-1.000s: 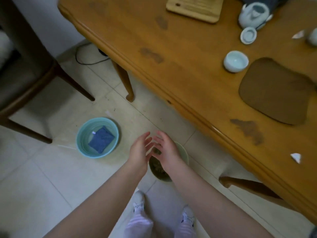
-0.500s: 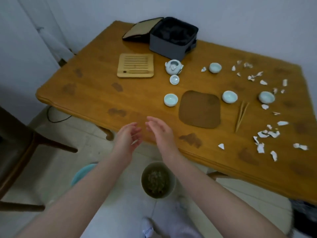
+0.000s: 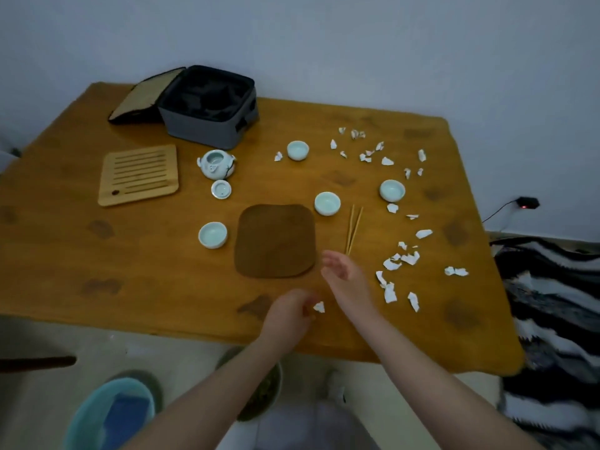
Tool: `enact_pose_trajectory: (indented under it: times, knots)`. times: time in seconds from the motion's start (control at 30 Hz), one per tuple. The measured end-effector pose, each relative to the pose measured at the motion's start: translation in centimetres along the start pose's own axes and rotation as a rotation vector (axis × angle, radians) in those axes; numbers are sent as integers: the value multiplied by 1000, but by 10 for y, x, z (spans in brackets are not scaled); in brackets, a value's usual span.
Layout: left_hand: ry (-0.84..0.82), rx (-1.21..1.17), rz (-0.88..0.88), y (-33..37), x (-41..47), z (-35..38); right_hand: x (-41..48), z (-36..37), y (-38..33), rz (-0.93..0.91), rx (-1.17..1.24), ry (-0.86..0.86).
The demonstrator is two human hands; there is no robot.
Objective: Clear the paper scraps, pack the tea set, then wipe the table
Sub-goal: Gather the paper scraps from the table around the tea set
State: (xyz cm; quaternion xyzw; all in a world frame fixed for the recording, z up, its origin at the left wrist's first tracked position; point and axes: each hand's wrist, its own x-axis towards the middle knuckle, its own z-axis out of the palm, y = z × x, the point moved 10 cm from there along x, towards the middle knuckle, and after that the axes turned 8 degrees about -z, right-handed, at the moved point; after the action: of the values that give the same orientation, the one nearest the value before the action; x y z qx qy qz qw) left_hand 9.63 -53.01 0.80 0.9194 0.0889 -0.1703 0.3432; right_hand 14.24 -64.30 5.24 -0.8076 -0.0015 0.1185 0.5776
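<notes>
Paper scraps (image 3: 401, 258): white, torn, irregular, some crumpled. Scattered over right half of wooden table (image 3: 146, 287), centre-right of frame. Single scrap (image 3: 319, 306) at lower centre, at fingertips of left hand (image 3: 289, 311); fingers curled, cannot tell whether they pinch it. Right hand (image 3: 345, 277) just up-right, fingers relaxed, holding nothing.
</notes>
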Motion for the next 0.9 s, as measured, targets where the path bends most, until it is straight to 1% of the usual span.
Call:
enact_pose_trajectory:
  times: [0.07, 0.17, 0.3, 0.5, 0.63, 0.73, 0.8, 0.9]
  knots:
    - [-29, 143, 35, 13, 9, 14, 9, -24, 15, 17, -46, -9]
    - [-34, 249, 41, 22, 21, 24, 22, -49, 34, 46, -72, -36]
    - [-27, 293, 7, 23, 31, 28, 37, -67, 43, 26, -88, -81]
    - [6, 334, 36, 21, 35, 30, 41, -85, 55, 2, -120, -52]
    - [48, 302, 72, 27, 37, 26, 30, -106, 63, -37, -183, 8]
    - [110, 207, 45, 29, 39, 19, 20, -121, 70, -74, -327, 26]
    - [163, 54, -13, 34, 39, 12, 14, -127, 71, -123, -474, -10]
    - [153, -117, -75, 54, 42, 17, 10, -130, 79, -170, -724, -111]
